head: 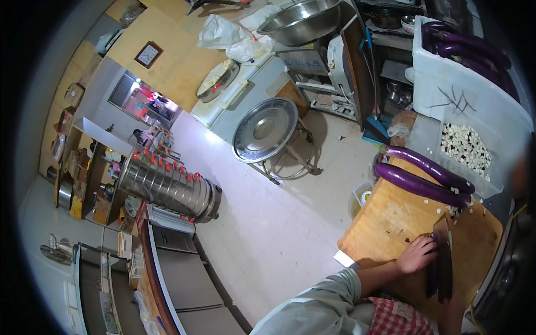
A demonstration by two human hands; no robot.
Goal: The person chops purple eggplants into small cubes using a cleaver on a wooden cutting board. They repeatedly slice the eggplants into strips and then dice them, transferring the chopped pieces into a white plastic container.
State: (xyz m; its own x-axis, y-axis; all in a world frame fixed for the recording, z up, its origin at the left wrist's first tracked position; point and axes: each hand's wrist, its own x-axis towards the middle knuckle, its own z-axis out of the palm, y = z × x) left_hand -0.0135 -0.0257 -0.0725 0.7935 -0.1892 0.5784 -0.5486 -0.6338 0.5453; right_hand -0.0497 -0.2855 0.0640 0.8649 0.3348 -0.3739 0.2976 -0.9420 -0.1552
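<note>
My left hand [416, 254] rests with curled fingers on a dark eggplant [431, 274] on the wooden cutting board [379, 215]. Right beside those fingers stands the broad blade of a cleaver [444, 251], running along the eggplant. My right hand [452, 305], dim and partly hidden near the lower edge, is at the cleaver's near end, around its handle. Two whole purple eggplants [423, 184] lie across the far part of the board. Small white and purple cubes are scattered by their ends. A clear plastic bin [496, 184] beyond holds many diced eggplant cubes [465, 144].
A white foam box [439, 90] with whole eggplants stands behind the bin. Below the board's left edge is a small tub [357, 200]. Farther off are a round metal lid [266, 130] on a stand, a white chest freezer [255, 92] and stacked steel steamers [163, 180].
</note>
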